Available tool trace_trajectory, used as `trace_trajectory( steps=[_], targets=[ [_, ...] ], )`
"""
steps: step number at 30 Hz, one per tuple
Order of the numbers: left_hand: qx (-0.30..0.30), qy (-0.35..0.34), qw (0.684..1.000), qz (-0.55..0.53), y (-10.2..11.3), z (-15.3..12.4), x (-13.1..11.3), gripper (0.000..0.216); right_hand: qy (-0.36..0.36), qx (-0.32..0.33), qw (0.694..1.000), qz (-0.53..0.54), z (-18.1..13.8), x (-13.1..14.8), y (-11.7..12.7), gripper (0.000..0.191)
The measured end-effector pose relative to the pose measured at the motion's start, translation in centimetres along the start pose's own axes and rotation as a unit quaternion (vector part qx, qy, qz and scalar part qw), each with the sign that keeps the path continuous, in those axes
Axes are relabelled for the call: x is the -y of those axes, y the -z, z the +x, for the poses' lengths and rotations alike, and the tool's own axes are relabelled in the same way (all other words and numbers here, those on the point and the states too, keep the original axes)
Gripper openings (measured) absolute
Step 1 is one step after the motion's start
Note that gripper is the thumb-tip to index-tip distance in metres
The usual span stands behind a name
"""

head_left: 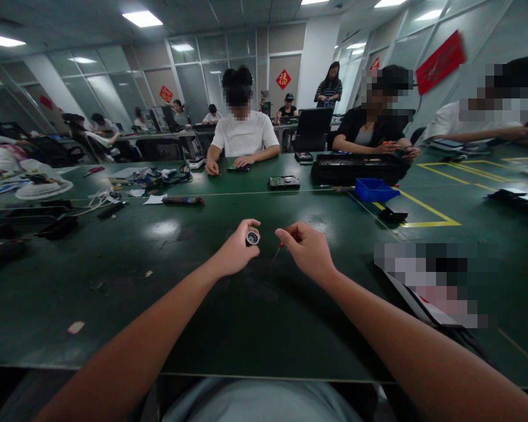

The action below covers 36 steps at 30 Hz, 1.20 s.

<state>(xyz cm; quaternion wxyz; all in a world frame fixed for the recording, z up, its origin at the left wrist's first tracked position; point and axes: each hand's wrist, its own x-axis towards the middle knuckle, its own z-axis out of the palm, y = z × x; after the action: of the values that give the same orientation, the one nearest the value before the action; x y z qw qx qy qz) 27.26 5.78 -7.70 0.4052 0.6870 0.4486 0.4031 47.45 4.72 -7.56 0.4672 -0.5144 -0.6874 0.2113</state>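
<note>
Just in front of me, above the green table, my left hand [240, 249] is curled around a small round part [252, 238] with a silvery rim and a dark inside. The open face of this part is turned towards me. To its right, my right hand [305, 246] pinches a small screwdriver [278, 250] between thumb and fingers. Its thin shaft slants down to the left, and a bit of red shows at the fingertips; the rest of the handle is mostly hidden. The screwdriver and the round part are apart.
On the green table [229, 328], a dark pen-like tool [182, 200], a hard drive [284, 182], a blue bin [374, 190] and a long black housing [361, 169] lie beyond my hands. Cables and parts clutter the left. Co-workers sit opposite.
</note>
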Motion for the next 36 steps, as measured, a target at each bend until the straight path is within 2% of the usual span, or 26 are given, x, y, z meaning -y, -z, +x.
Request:
trace_trajectory(
  steps=[1,3,7,11,15,24,31,36],
  targets=[
    [0.015,0.000,0.997,0.074,-0.3,-0.1,0.8,0.059,0.001,0.002,1.000,-0.001,0.0,0.0,-0.1,0.034],
    [0.041,-0.009,0.983,0.180,-0.5,-0.2,2.2,0.050,0.009,0.005,1.000,-0.006,-0.1,-0.1,-0.2,0.032],
    [0.066,-0.053,0.960,0.267,0.1,0.0,3.1,0.030,0.027,-0.019,0.999,0.029,-0.1,-0.1,-0.1,0.026],
    [0.016,-0.062,0.968,0.244,0.7,0.1,3.1,0.037,0.029,-0.034,0.993,0.110,-0.1,-0.1,-0.1,0.024],
    [-0.024,-0.052,0.973,0.222,0.8,0.1,3.4,0.039,0.030,-0.024,0.992,0.118,-0.2,-0.3,-0.3,0.024],
    [-0.011,-0.064,0.975,0.211,0.7,0.0,3.5,0.039,0.034,-0.008,0.995,0.094,-0.3,-0.2,-0.4,0.022],
    [-0.022,-0.067,0.972,0.224,0.7,0.0,3.5,0.040,0.021,-0.021,0.999,-0.031,-0.1,0.6,0.5,0.035],
    [0.000,-0.080,0.967,0.244,0.6,0.0,3.1,0.039,0.052,0.002,0.999,0.001,-0.3,0.7,0.4,0.016]
  ],
)
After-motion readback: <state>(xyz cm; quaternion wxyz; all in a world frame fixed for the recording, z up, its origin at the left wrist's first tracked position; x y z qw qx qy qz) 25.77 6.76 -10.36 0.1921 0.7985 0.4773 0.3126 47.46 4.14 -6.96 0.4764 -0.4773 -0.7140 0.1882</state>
